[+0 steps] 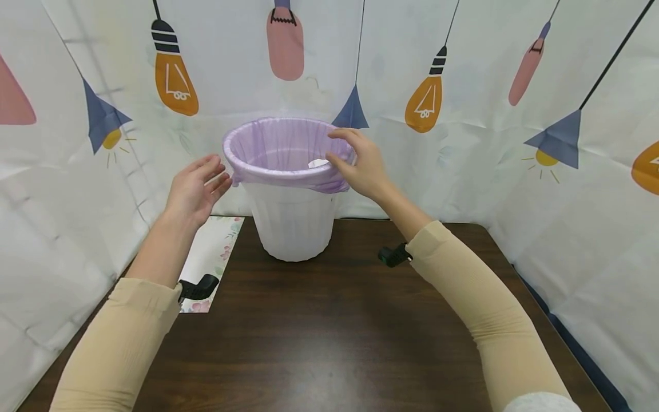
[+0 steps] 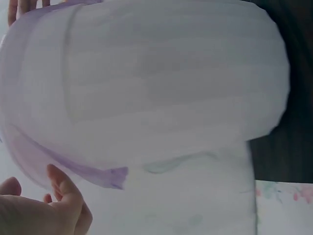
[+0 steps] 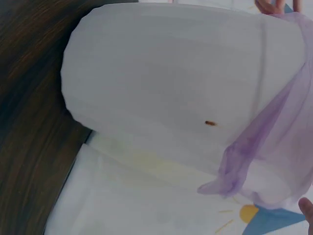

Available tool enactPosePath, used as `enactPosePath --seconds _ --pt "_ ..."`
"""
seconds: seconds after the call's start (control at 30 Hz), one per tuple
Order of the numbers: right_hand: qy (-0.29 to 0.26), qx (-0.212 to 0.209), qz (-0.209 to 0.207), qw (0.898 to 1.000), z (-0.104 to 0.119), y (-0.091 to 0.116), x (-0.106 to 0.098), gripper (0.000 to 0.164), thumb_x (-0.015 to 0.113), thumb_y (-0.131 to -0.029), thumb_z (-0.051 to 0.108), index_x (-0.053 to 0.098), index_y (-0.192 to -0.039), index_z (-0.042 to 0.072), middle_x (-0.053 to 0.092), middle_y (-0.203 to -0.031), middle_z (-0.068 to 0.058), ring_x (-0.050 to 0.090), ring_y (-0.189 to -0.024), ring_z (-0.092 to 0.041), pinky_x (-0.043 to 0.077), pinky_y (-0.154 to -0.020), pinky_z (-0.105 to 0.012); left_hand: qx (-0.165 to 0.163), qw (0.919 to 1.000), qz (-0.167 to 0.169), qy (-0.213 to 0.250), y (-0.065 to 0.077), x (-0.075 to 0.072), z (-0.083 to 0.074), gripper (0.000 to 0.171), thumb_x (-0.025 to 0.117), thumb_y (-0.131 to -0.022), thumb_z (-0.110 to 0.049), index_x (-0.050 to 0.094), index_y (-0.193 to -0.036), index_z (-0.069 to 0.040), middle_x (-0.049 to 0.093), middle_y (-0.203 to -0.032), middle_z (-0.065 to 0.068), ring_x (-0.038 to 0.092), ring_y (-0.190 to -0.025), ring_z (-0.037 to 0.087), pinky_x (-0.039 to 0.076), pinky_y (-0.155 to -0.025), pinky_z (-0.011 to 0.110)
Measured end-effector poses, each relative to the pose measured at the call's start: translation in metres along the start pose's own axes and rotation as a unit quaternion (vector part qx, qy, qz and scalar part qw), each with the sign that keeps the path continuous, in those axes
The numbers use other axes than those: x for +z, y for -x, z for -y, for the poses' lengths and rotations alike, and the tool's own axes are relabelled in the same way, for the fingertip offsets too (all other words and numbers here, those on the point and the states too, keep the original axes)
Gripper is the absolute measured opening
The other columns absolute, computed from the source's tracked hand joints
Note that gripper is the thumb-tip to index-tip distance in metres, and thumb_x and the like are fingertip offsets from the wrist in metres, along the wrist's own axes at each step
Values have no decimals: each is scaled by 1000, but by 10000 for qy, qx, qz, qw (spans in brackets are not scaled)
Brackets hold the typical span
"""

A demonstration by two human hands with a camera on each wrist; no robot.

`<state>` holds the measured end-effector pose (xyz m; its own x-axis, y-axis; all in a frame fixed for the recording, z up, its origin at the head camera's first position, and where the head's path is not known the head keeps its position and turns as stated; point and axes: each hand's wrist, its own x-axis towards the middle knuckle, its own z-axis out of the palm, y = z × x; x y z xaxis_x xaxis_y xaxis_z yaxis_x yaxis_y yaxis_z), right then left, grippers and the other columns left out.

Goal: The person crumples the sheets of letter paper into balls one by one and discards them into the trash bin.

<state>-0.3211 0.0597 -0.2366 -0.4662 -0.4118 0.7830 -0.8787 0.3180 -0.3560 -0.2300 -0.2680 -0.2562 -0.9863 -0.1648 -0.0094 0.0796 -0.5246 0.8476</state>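
A white trash can (image 1: pixel 293 223) stands upright on the table, lined with a thin purple trash bag (image 1: pixel 278 171) folded over its rim. My left hand (image 1: pixel 195 191) is beside the left of the rim, its fingers loosely bent and holding nothing. In the left wrist view, its fingertips are close to a loose bag corner (image 2: pixel 115 177). At the right of the rim, my right hand (image 1: pixel 364 163) has its thumb and fingers spread, overlapping the bag's edge in the head view. A bunched bag corner (image 3: pixel 232 166) hangs down the can's right side. Something small and white (image 1: pixel 318 163) shows inside the bag.
The can stands near the back edge of a dark wooden table (image 1: pixel 319 332). A white sheet with printed flowers (image 1: pixel 216 246) lies to its left. A white curtain with lamp pictures (image 1: pixel 479 149) hangs behind and along both sides.
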Motion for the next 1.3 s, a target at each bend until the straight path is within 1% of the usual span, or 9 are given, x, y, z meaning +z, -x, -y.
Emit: enactPosePath --seconds 0.17,0.37,0.5,0.57,0.67,0.9,1.1,1.17,1.3 --pt "-115 -193 -262 9994 -8 16 -9 34 76 -93 5 68 -124 -5 65 -128 -18 57 -126 -27 40 -110 -34 -249 9994 -47 -243 5 -28 15 39 68 -101 -19 47 -132 -11 47 -121 5 52 -103 17 54 -89 23" --pt "-139 52 -305 9994 -18 39 -21 35 75 -95 8 67 -126 -4 65 -130 -16 57 -126 -25 45 -106 -46 -309 9968 -130 -725 12 -63 39 30 62 -104 -19 48 -129 -11 45 -122 3 51 -104 15 53 -91 22" --pt "-82 329 -173 9993 -26 57 -25 35 73 -96 9 65 -128 -2 64 -130 -15 56 -126 -27 47 -103 -52 -132 9847 -285 -1711 17 -84 55 27 61 -106 -22 51 -129 -13 41 -131 1 47 -110 14 49 -100 26" --pt "-135 515 -51 9986 -30 68 -26 35 72 -97 10 65 -129 -1 64 -131 -14 55 -126 -28 47 -103 -54 -33 9681 -471 -2459 20 -93 62 37 60 -106 -27 50 -137 -9 38 -142 8 46 -122 22 44 -109 35" --pt "-223 834 161 9961 -37 85 -26 36 70 -98 11 64 -131 0 62 -133 -14 54 -126 -30 46 -104 -56 1 9302 -796 -3582 23 -106 72 60 57 -106 -37 41 -151 -1 28 -157 22 35 -140 40 30 -116 56" --pt "-419 1527 591 9856 -51 118 -26 38 69 -101 14 61 -135 1 60 -136 -15 54 -126 -32 47 -102 -59 -452 8667 -1206 -4819 26 -133 82 75 51 -105 -46 27 -159 1 6 -162 36 13 -145 59 25 -111 72" --pt "-608 1891 945 9755 -56 137 -24 41 67 -102 16 58 -139 2 58 -140 -17 53 -129 -31 46 -104 -56 -983 7855 -1442 -5938 23 -152 81 80 50 -102 -52 27 -158 1 4 -154 47 10 -140 65 22 -104 77" --pt "-711 1964 1048 9723 -58 142 -22 41 66 -103 16 56 -140 1 57 -141 -18 52 -129 -32 46 -104 -56 -1095 7684 -1453 -6135 21 -159 81 82 50 -102 -53 26 -158 2 6 -152 48 11 -139 65 19 -103 78" --pt "-784 2179 1309 9640 -60 152 -18 43 64 -104 19 54 -144 4 55 -143 -16 51 -131 -32 45 -106 -55 -1348 7502 -1277 -6346 17 -170 81 88 48 -101 -55 18 -159 3 2 -150 51 6 -139 67 11 -105 80"
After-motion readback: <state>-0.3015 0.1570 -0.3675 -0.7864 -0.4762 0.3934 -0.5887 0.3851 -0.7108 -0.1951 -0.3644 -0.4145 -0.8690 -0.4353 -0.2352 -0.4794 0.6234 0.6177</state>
